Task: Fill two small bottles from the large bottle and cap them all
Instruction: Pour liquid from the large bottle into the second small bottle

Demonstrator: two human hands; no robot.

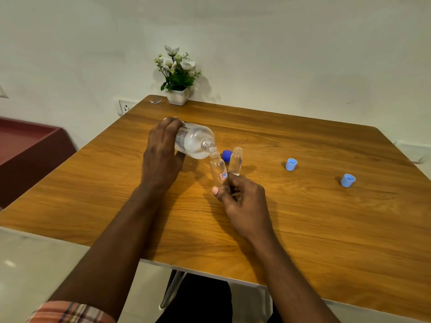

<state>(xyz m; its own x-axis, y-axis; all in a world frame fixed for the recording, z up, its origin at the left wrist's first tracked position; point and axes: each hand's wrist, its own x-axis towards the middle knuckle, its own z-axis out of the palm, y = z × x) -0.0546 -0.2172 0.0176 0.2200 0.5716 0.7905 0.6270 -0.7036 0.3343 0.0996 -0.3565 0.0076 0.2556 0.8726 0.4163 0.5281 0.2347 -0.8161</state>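
Just beyond the curled fingers of the right hand (240,201) rises the held small bottle (218,170), pinched near its base between thumb and fingertips (215,190); its long axis runs up and away from those fingers, leaning a little toward the left hand (163,148), so its open neck sits at the far end from the grip. That left hand is wrapped round the rear half of the large bottle (196,141), fingers over the top and thumb beneath, clamped on it; the bottle lies almost level, its long axis pointing from the left fingers toward the right ones, with its mouth tipped down at the small neck, touching it or just above it; I cannot tell which. Mouth over neck is the relation that counts; by my judgement the pour is at hand, and any further tilt must keep the two openings in line, or liquid will run onto the table (303,217). Just past the right fingers stands the second small bottle (235,163), upright and uncapped, its level unclear; beside it lies a dark blue cap (226,155); off to the right of the right hand sit the nearer light blue cap (291,164) and, well apart from it, the farther light blue cap (347,180); no bottle is capped yet.
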